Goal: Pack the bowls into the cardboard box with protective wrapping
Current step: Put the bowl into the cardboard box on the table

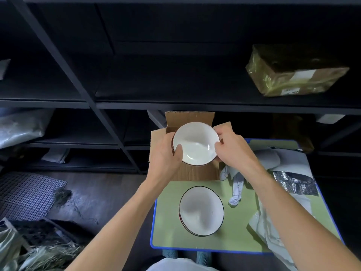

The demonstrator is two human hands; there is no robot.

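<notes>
Both hands are on a glossy white round ceramic bowl with a thin dark rim [196, 144], held over the open brown corrugated cardboard box [190, 172]. Left hand [167, 153] and right hand [232, 148] curl closed on opposite edges. Near side, a matching stack of bowls [201, 211] sits on the green blue-edged table [168, 222], crumpled white wrapping paper [273, 218] to the right.

White dark-rimmed bowls [196, 143], green blue-edged table [170, 227]

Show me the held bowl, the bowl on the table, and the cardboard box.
Held bowl [196, 142]: head view, inner white surface.
Table bowl [201, 211]: head view, inside bottom.
Cardboard box [195, 173]: head view, near flap.
</notes>
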